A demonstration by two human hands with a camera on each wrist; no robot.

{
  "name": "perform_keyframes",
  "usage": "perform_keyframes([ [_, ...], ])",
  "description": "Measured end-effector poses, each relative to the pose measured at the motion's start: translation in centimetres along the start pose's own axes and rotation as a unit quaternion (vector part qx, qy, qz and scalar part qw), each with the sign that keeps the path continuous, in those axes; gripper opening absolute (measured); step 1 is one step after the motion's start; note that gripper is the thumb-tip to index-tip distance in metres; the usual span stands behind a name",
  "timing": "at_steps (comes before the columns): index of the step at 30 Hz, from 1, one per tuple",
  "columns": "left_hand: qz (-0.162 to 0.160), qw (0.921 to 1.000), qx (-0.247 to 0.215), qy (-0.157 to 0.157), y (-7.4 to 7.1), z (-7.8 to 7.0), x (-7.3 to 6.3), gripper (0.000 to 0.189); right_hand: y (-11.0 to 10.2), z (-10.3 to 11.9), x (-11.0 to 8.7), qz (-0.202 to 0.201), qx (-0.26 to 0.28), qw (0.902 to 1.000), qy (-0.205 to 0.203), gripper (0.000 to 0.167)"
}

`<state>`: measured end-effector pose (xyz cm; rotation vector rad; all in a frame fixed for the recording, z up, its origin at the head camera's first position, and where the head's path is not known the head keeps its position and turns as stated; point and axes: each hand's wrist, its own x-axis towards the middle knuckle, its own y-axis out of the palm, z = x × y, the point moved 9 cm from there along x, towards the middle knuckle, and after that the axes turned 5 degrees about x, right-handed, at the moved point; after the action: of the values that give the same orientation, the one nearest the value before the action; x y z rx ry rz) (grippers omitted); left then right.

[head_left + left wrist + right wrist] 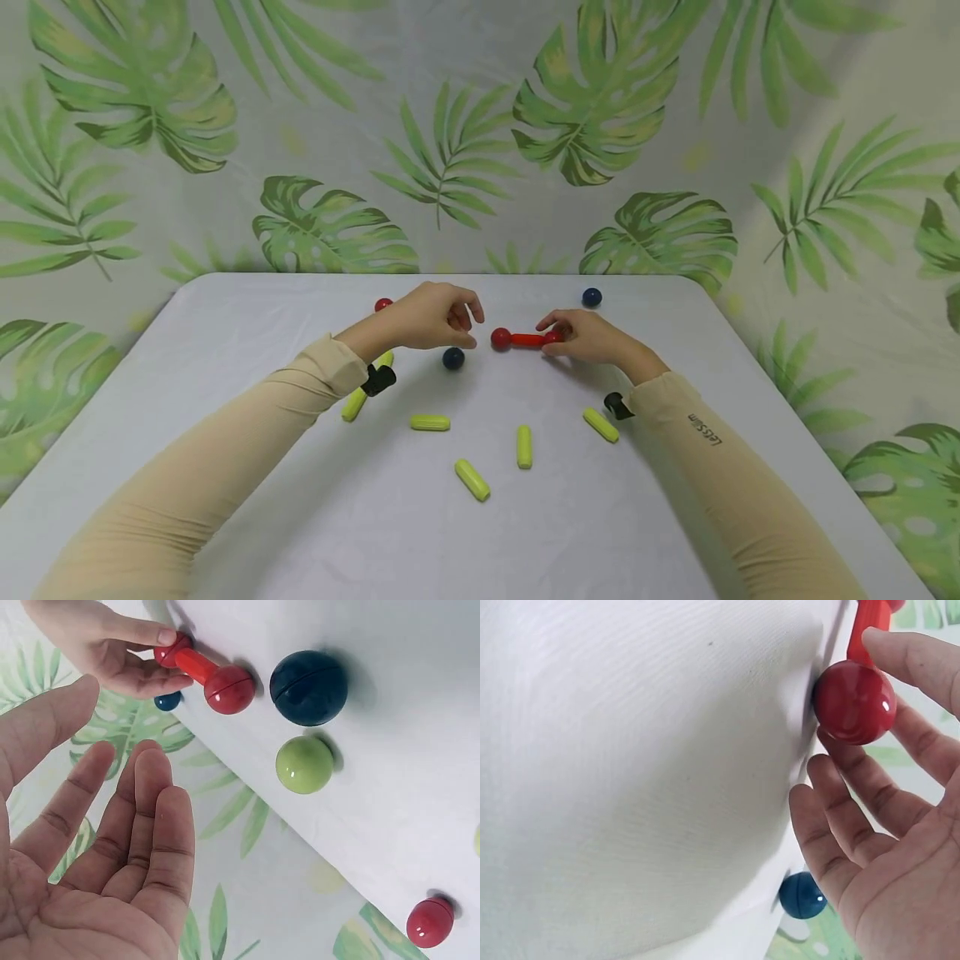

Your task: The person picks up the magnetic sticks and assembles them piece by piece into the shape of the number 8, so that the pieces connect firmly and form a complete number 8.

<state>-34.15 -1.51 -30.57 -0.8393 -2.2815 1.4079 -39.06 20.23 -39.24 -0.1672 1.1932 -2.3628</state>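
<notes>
My right hand (pixel 588 335) is at the right end of a red toy dumbbell (pixel 527 340), a stick with a ball on each end. In the right wrist view the thumb lies against the red stick (pixel 861 646) beside the near red ball (pixel 853 703), with fingers on the other side. The dumbbell lies low over the table. To its left, my left hand (pixel 435 317) hovers with fingers loosely bent and nothing in them. Beneath that hand is a dark blue ball (pixel 453 358); a light green ball (pixel 304 765) near it shows in the left wrist view.
Several yellow-green sticks, including one stick (pixel 524 447), are scattered across the white table (pixel 315 508). A second dark blue ball (pixel 592 297) sits near the back edge. Another red ball (pixel 383 304) is partly behind my left wrist. A leaf-patterned cloth (pixel 480 100) hangs behind.
</notes>
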Motion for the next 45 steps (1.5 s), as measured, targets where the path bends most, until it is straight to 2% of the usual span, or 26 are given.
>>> perform_keyframes([
  [10,0.016,0.9997,-0.004,0.019,1.9,0.1,-3.6,0.024,0.1,0.7,0.3,0.004,-0.006,1.0000,0.000,0.043],
  [15,0.030,0.9993,0.006,0.022,3.3,0.9,-5.2,0.023,0.3,1.2,0.8,0.008,-0.005,0.9999,-0.009,0.043],
  [19,0.041,0.9991,0.009,0.013,4.4,1.7,-6.1,0.022,0.5,1.7,1.2,0.010,-0.009,0.9996,-0.025,0.041],
  [25,0.044,0.9990,0.001,0.001,5.9,2.7,-6.9,0.019,1.1,2.5,2.0,0.027,-0.015,0.9987,-0.041,0.040],
  [30,0.048,0.9988,-0.003,0.009,6.8,3.1,-7.2,0.017,1.5,2.9,2.6,0.035,-0.012,0.9983,-0.045,0.040],
  [45,0.049,0.9985,-0.023,0.009,7.5,3.4,-7.8,0.013,2.0,4.0,3.9,0.050,-0.013,0.9974,-0.050,0.040],
])
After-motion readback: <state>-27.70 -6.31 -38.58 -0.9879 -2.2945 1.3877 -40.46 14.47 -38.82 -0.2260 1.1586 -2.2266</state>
